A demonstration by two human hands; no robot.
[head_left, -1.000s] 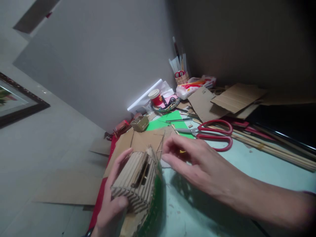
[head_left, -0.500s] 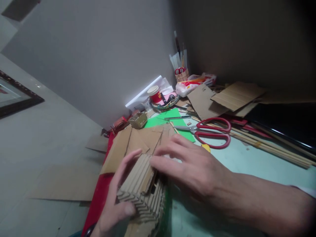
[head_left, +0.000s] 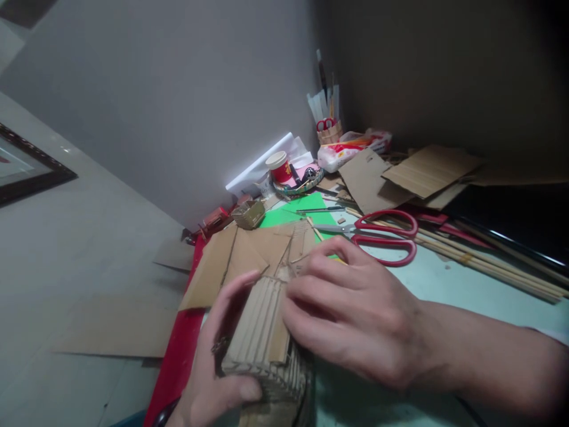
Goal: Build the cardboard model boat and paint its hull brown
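Observation:
My left hand (head_left: 222, 356) is wrapped round a small corrugated cardboard model (head_left: 253, 320) with a ridged, roof-like top. Its thumb presses the near end and a finger reaches along the far left side. A narrow cardboard strip (head_left: 279, 341) lies lengthwise on the model's right part. Bent fingers of my right hand (head_left: 351, 314) close on that strip's right edge; their tips are partly hidden. Just beyond the model are flat brown cardboard pieces (head_left: 240, 252). Large red-handled scissors (head_left: 386, 237) lie past my right hand.
Green paper (head_left: 284, 214), a small cardboard box (head_left: 249, 214) and a tray (head_left: 302, 188) with a red cup (head_left: 280, 168) sit farther back. On the right are wooden sticks (head_left: 489, 261), stacked cardboard (head_left: 431, 172) and a black glossy object (head_left: 511, 225). The table's red edge (head_left: 171, 367) runs along the left.
The model has shifted slightly right in my left hand and turned a little. The strip lies flatter along its top, and my right hand's fingers have curled in more along the strip's side.

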